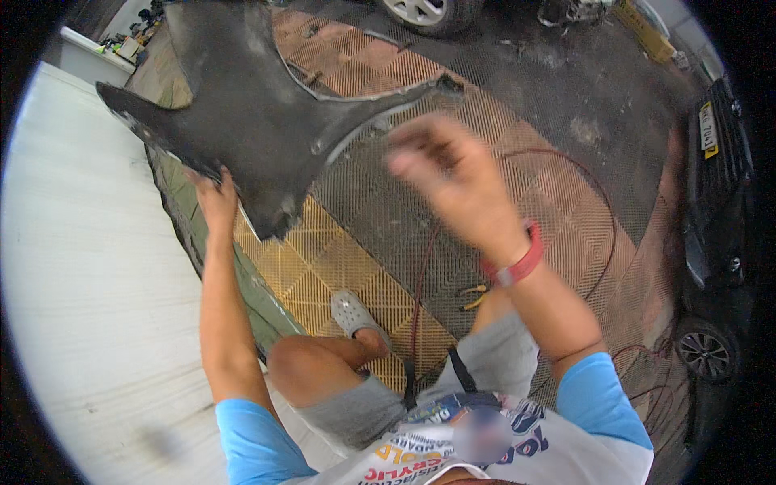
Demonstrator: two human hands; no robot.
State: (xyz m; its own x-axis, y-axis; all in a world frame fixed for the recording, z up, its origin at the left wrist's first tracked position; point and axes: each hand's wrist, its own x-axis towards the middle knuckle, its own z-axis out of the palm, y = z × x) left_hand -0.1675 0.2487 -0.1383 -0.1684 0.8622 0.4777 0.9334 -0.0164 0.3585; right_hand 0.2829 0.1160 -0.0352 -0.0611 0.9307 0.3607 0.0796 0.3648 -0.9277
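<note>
A large dark car fender with curved cut-outs and a pale edge fills the upper left. My left hand grips its lower left edge, with the fingertips showing on the dark face and the rest of the grip partly hidden. My right hand is raised to the right of the fender's arch, apart from it as far as I can see. Motion smears its fingers, so their closing cannot be made out. A red band circles my right wrist.
Ribbed floor tiles lie below, crossed by a dark red hose. Yellow-handled pliers lie near my right knee. A white wall and green sheet border the left. A black car stands right; a wheel is at the top.
</note>
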